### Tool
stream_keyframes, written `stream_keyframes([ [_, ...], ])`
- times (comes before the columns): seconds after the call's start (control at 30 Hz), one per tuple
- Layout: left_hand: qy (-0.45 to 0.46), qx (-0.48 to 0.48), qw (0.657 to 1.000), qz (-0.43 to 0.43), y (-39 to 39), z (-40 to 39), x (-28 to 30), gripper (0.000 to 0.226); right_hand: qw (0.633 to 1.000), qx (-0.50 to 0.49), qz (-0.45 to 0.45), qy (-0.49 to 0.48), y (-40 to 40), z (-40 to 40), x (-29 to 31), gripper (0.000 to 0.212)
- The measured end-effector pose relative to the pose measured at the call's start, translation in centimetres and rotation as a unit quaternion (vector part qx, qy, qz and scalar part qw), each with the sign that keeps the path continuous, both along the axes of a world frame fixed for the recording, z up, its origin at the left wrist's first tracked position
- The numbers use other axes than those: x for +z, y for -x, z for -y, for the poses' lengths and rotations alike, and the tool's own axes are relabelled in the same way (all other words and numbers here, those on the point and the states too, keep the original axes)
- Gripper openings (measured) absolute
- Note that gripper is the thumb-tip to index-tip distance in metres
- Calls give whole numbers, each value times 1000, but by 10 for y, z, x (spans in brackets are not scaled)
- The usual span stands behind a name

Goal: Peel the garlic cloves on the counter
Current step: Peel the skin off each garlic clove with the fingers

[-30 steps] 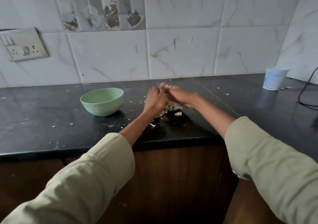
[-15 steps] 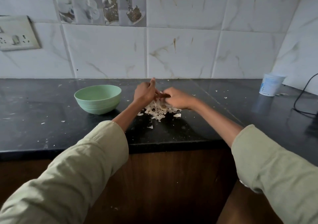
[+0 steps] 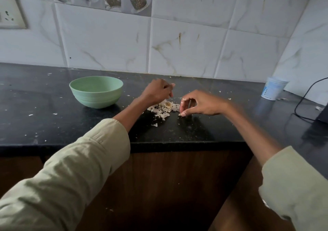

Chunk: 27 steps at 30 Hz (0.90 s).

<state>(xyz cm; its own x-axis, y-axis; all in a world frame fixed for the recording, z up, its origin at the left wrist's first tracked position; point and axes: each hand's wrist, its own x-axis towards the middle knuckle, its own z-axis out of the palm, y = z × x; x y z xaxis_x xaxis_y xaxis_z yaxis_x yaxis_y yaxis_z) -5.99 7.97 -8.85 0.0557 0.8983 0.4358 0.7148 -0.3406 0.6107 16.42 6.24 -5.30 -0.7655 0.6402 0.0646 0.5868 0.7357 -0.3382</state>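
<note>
Right hand [image 3: 202,104] low over tabletop [image 3: 186,131], fingers [image 3: 182,114] curled, tips pinched near surface; held item too small to tell. Garlic peel pile [image 3: 164,107] between hands. Left hand [image 3: 156,92] fisted behind pile; contents hidden. Green bowl [image 3: 96,91] left.

you've got a green bowl [image 3: 96,91] left on the surface, white cup [image 3: 272,90] far right, black cable [image 3: 303,100] beside it, wall socket [image 3: 10,12] top left

White marble-look wall tiles [image 3: 186,40] (dim light) behind black counter [image 3: 35,106], wooden cabinet [image 3: 168,186] below.
</note>
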Motion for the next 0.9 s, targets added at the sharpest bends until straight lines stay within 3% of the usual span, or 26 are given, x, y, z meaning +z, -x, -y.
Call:
stream_keyframes([
  [0.1, -11, -6, 1000, 3, -1, 1, 2, 46, 1000, 17, 12, 22, 1, -4, 11, 16],
  [0.27, -21, -9, 1000, 6, 3, 0, 2, 33, 995, -34, -85, 26, 0, -30, 47, 15],
  [0.47, -21, 33, 998, -42, 13, -14, 0, 15, 997, -55, -23, -58, 39, -72, 20, 11],
  [0.7, -25, 59, 996, -55, 17, -22, -1, 15, 987, -35, -51, -145, 48, -73, 9, 7],
  [0.83, -22, 57, 997, -50, 16, -22, 0, 15, 965, -45, -108, -236, 47, -71, 17, 10],
  [0.9, -26, 61, 997, -46, 17, -22, 0, 16, 980, -55, -29, -189, 49, -68, 15, 11],
])
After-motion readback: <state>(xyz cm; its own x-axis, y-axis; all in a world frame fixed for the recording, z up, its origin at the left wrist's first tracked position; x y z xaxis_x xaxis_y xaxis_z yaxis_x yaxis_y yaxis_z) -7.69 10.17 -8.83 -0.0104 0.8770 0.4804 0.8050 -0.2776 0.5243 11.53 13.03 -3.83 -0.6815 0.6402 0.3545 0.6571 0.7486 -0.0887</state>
